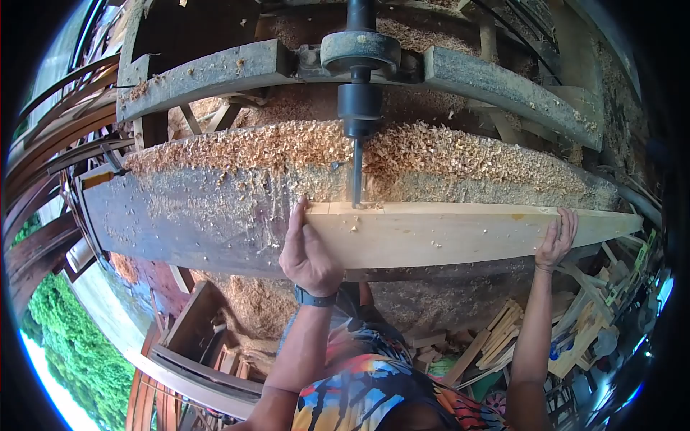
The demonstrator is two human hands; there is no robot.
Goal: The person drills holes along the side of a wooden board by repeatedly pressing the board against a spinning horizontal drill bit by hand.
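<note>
A long pale wooden plank stands on edge across a dark work table strewn with wood chips. My left hand grips its left end, with the fingers reaching over the top edge. Farther along to the right, my right hand is closed on the same plank, fingertips at the upper edge. A drill bit hangs from a black chuck just right of my left hand. Its tip meets the plank's top edge, where a few chips lie; how deep it goes is hidden.
A thick ridge of wood shavings runs along the table's far side. Behind it, a heavy wooden beam crosses the view. Wood offcuts lie in a heap at lower right. Long dark strips are stacked at left.
</note>
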